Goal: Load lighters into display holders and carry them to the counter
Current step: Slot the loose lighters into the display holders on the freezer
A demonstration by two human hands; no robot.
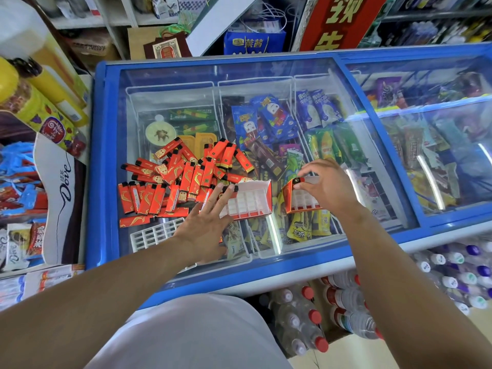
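Dozens of red lighters (175, 179) lie heaped on the freezer lid (111, 166) toward its left edge, two display holders beside them nearer the front edge. They look light, hard and slick, best taken by the long sides. Left hand (206, 222), fingers spread flat, steadies the empty left holder (247, 202). Right hand (326, 183) pinches a lighter into the thin card right holder (299, 199), which should be lifted from underneath

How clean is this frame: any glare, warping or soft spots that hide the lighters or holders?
Head view: bright streaks of glare on the freezer lid, none over the lighters; wide-angle bending curves the freezer's edges; left hand and both holders sharp, shelves at the top corners soft.
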